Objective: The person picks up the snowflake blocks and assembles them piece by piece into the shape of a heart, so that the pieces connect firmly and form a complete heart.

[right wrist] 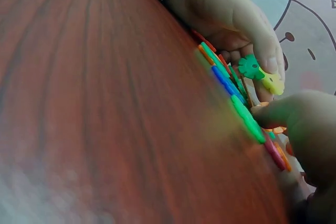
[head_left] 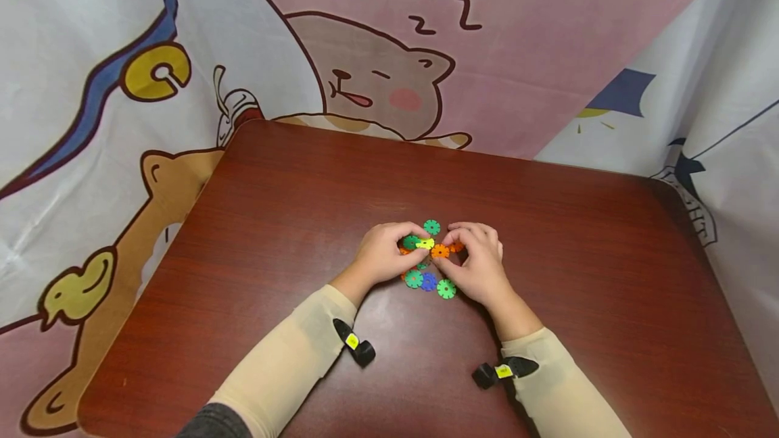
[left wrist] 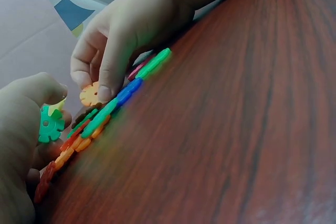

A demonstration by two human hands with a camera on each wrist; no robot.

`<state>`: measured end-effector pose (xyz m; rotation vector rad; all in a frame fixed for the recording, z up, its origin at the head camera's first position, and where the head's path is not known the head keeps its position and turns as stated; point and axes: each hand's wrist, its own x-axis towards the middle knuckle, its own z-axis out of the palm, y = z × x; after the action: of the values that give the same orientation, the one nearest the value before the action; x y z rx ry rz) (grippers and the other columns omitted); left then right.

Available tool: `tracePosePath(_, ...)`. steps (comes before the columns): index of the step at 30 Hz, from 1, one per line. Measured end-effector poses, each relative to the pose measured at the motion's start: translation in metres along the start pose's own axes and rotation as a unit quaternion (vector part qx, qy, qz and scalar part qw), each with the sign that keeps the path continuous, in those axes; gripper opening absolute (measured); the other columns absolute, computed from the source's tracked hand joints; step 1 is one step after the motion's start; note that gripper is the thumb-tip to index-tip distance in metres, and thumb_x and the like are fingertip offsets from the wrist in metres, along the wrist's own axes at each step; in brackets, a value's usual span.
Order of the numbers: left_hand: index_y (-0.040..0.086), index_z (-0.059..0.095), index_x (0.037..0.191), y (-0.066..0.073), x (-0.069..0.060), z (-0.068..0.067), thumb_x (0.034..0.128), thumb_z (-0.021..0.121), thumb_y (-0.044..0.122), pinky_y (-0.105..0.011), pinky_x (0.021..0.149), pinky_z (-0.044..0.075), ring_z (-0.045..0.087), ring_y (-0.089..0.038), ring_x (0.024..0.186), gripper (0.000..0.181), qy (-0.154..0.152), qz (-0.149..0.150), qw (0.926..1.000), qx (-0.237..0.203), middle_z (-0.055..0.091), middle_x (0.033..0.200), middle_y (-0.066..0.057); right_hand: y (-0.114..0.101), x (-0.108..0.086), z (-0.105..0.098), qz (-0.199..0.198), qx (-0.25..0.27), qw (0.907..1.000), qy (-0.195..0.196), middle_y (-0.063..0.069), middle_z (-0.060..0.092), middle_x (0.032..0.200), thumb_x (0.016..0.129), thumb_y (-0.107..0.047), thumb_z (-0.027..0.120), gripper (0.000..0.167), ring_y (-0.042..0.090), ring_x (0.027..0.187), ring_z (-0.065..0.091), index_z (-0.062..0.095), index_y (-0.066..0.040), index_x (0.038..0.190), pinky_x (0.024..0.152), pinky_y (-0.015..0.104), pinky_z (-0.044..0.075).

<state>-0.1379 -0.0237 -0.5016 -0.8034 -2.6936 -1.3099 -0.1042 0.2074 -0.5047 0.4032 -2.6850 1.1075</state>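
Note:
My left hand (head_left: 385, 251) pinches a yellow notched plastic disc (head_left: 425, 244) between thumb and fingers. A dark green notched disc (left wrist: 51, 124) is slotted into the yellow one at an angle. Opposite it, my right hand (head_left: 479, 263) pinches an orange notched disc (head_left: 440, 251) by thumb and fingertips. A small gap shows between the orange disc and the yellow one in the left wrist view. Both hands are just above a loose cluster of similar discs, and their fingers hide part of it.
Around the hands lie a green disc (head_left: 431, 227), a teal disc (head_left: 414, 279), a blue disc (head_left: 429, 282) and a light green disc (head_left: 446, 289). Several orange and red ones are partly covered. The brown wooden table (head_left: 292, 208) meets a printed curtain (head_left: 517, 53) behind.

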Motion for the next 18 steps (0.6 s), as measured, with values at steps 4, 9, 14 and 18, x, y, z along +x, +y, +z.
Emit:
tracePosePath(4, 0.027, 0.081, 0.114, 0.0005, 0.0001, -0.0004, 0.0916, 0.083, 0.035, -0.032, 0.082, 0.054, 0.071, -0.011, 0.099, 0.024, 0.003, 0.0, 1.0, -0.001, 0.078, 0.111, 0.011, 0.0009, 0.0013, 0.0021, -0.02, 0.033, 0.9975, 0.06, 0.003, 0.073, 0.095, 0.081, -0.01, 0.094, 0.025, 0.031, 0.107, 0.056, 0.072, -0.014, 0.091, 0.089, 0.053, 0.037)
tracePosePath(9, 0.027, 0.081, 0.113, 0.0, 0.0006, 0.0001, 0.0906, 0.085, 0.034, -0.031, 0.079, 0.053, 0.07, -0.009, 0.094, 0.024, 0.014, -0.006, 0.9998, -0.009, 0.079, 0.107, 0.011, -0.0011, 0.0031, 0.0017, -0.01, 0.082, 0.9918, 0.098, 0.002, 0.075, 0.087, 0.086, -0.006, 0.09, 0.017, 0.02, 0.089, 0.062, 0.075, -0.01, 0.094, 0.078, 0.036, 0.048)
tracePosePath(14, 0.027, 0.081, 0.112, -0.0006, 0.0009, 0.0012, 0.0907, 0.085, 0.035, -0.03, 0.081, 0.054, 0.07, -0.008, 0.096, 0.023, 0.015, -0.005, 0.9999, -0.006, 0.078, 0.109, 0.011, -0.0003, 0.0023, 0.0038, -0.002, 0.128, 0.9848, 0.118, 0.007, 0.077, 0.089, 0.089, -0.002, 0.087, 0.014, 0.015, 0.088, 0.067, 0.077, -0.005, 0.099, 0.078, 0.029, 0.051)
tracePosePath(18, 0.027, 0.082, 0.111, -0.0014, 0.0004, 0.0022, 0.0913, 0.085, 0.034, -0.032, 0.085, 0.055, 0.072, -0.009, 0.101, 0.021, 0.019, 0.004, 0.9998, -0.011, 0.079, 0.111, 0.011, 0.0001, 0.0017, 0.005, -0.004, 0.144, 0.9829, 0.115, 0.009, 0.078, 0.088, 0.088, -0.001, 0.087, 0.015, 0.01, 0.087, 0.069, 0.079, -0.005, 0.099, 0.079, 0.029, 0.052)
